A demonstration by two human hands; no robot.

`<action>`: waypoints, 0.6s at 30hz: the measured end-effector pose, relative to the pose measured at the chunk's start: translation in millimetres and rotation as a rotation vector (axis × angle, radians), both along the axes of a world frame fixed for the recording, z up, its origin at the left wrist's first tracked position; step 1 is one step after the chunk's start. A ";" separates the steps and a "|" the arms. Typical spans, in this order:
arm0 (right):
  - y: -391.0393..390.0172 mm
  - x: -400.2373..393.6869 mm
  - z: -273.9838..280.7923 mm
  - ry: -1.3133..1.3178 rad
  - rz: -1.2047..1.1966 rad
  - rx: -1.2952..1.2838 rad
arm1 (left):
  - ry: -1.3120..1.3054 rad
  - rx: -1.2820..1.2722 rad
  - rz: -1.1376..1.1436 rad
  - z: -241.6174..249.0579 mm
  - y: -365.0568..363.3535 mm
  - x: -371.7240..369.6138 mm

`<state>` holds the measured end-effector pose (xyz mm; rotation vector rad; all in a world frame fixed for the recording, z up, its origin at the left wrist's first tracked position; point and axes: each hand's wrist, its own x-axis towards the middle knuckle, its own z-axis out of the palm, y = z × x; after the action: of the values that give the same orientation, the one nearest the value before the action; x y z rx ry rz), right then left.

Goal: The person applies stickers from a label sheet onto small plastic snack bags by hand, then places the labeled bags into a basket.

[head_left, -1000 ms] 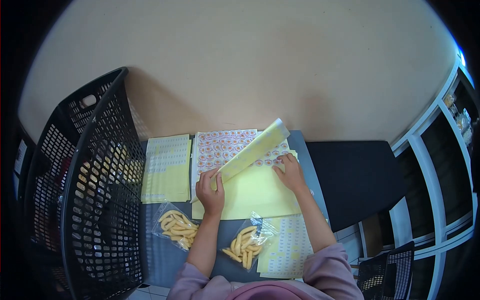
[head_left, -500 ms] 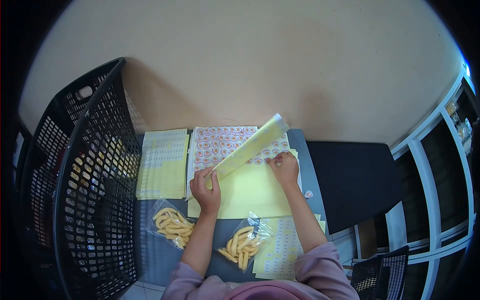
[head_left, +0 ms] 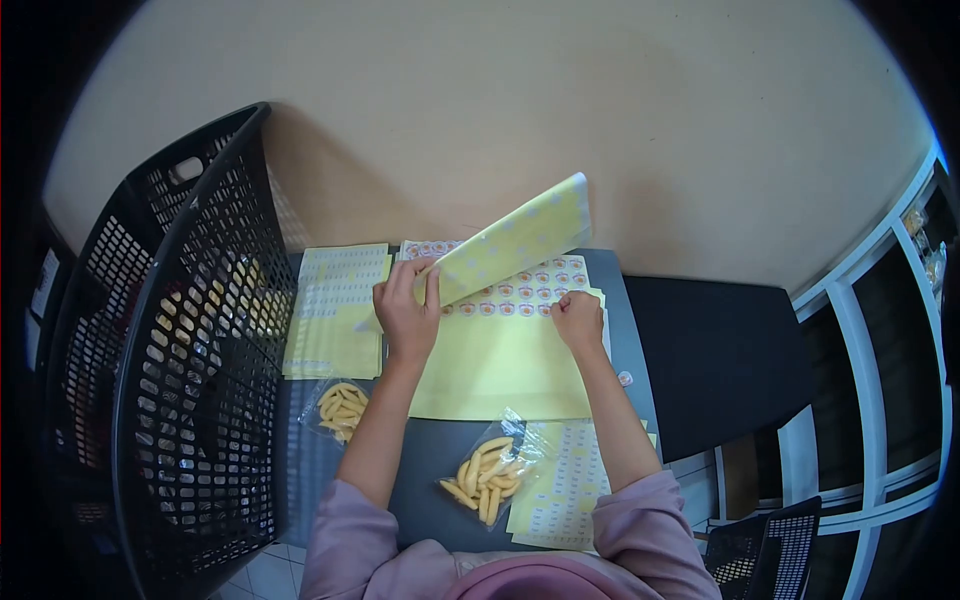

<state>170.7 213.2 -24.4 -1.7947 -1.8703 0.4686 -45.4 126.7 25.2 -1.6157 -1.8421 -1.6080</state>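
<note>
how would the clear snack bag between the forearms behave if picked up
The bag would probably sag, since its film looks thin and wrinkled. The yellow sticks inside may shift about, as they lie in a loose jumble. Rolling seems unlikely, since the bag lies flat.

The pale-yellow folded paper flap [head_left: 525,238] shows scattered whitish patches, the pale paper sticker sheet [head_left: 507,300] repeats rounded red-and-orange motifs in rows, the tall black plastic basket [head_left: 205,385] bears a lattice pattern, and the flat tabletop [head_left: 425,470] is blue-grey.
</note>
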 end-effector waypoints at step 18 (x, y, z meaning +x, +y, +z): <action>36.2 27.9 -22.7 0.036 0.223 -0.160 | 0.194 0.114 0.155 -65.4 -13.6 33.9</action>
<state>198.6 249.4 -47.1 -1.6696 -2.0690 0.7452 -11.5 113.1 -40.1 -1.4845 -1.6993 -1.4106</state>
